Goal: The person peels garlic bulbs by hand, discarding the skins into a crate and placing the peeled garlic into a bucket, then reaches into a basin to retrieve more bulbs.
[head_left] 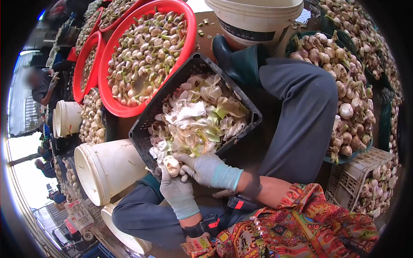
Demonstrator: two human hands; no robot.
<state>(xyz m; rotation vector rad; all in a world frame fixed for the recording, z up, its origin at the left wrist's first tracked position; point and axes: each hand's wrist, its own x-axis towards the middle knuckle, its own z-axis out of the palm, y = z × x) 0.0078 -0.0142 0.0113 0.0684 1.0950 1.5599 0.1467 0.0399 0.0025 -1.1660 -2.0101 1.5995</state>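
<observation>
In both gloved hands, low over the near corner of a black crate [138, 131], is a pale garlic bulb [172, 166] with a brownish patch. My left hand [180, 197] is closed around the bulb from below. The curled fingers of my right hand [211, 171] press against the bulb's right side. A thin dark piece shows beside the left fingers; I cannot make out what it is. Loose papery garlic skins [189, 114], white and greenish, fill the crate just beyond my hands.
A red basin [192, 41] heaped with trimmed garlic stands beyond the crate. White buckets [114, 165] lie or stand at the left, and another bucket [258, 13] is at the top. Untrimmed garlic [346, 109] is piled at the right. A person [41, 88] works far left.
</observation>
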